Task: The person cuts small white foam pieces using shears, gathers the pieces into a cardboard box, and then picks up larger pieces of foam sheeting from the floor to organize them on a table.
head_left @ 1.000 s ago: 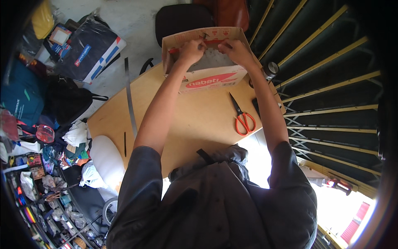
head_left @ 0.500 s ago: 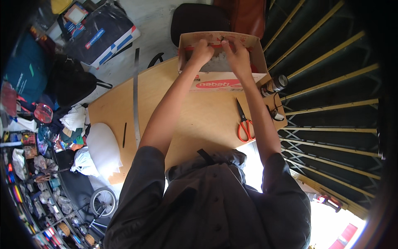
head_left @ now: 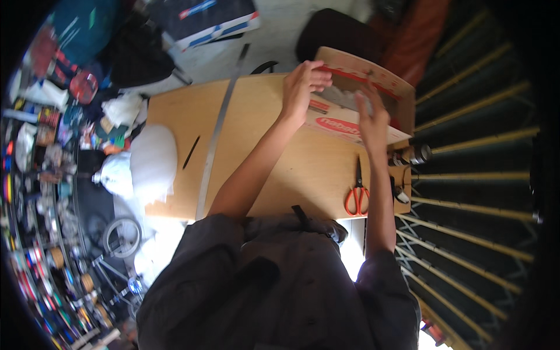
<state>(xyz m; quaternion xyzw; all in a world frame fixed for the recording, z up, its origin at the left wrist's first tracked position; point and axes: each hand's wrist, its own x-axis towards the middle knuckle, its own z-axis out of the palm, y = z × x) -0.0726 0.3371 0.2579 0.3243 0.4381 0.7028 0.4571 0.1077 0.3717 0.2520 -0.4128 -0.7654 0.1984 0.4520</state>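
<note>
An open cardboard box (head_left: 335,122) with red print stands at the far right of the wooden table (head_left: 309,181). Grey-white material (head_left: 343,96), too blurred to name, lies inside it. At the box's left end is my left hand (head_left: 302,93), fingers stretched and apart, nothing visible in them. My right hand (head_left: 373,119) reaches over the near wall, its fingers spread and slightly smeared by motion; I see nothing held there either. Beside my right forearm rest scissors (head_left: 357,198) with orange handles, black blades pointing away.
Across the table's left part lies a long metal ruler (head_left: 220,119), with a black pen (head_left: 191,151) and a rounded white sheet (head_left: 154,160) further left. A dark-lidded jar (head_left: 419,154) stands by the right edge, next to a folding gate (head_left: 478,175). Behind the box is a dark chair (head_left: 338,35).
My view has swung, shifting the box right in the picture. Both hands have come away from the box's far inner side, and the left hand's fingers have opened out.
</note>
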